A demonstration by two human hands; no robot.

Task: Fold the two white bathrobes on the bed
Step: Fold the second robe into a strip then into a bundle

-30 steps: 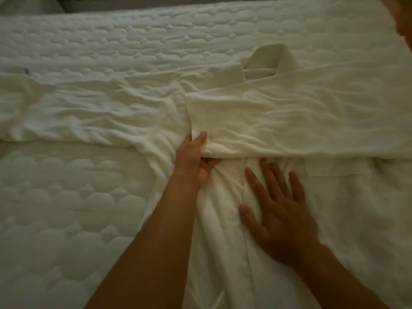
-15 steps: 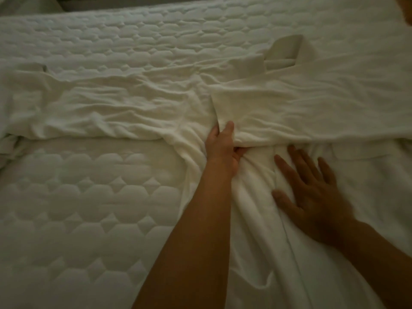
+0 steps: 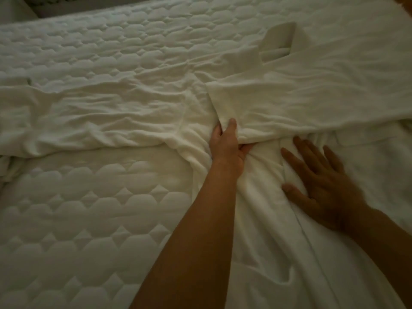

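Note:
A white bathrobe (image 3: 263,230) lies spread flat on the bed, its body running toward me. One sleeve (image 3: 100,117) stretches out to the left. The other sleeve (image 3: 312,108) is folded across the chest, its cuff end at the centre. My left hand (image 3: 227,148) pinches the cuff corner of that folded sleeve, thumb on top and fingers under. My right hand (image 3: 318,181) lies flat, fingers spread, on the robe's front just below the sleeve. The collar (image 3: 278,41) stands up at the far right. Only one robe can be told apart here.
The quilted white mattress cover (image 3: 78,219) fills the left and far side. The far bed edge (image 3: 89,5) shows dark at the top left. A chest pocket (image 3: 367,139) sits to the right of my right hand.
The view has shifted, so the robe and hands sit further right in the picture. My left hand keeps its grip on the cuff; my right hand stays flat on the robe.

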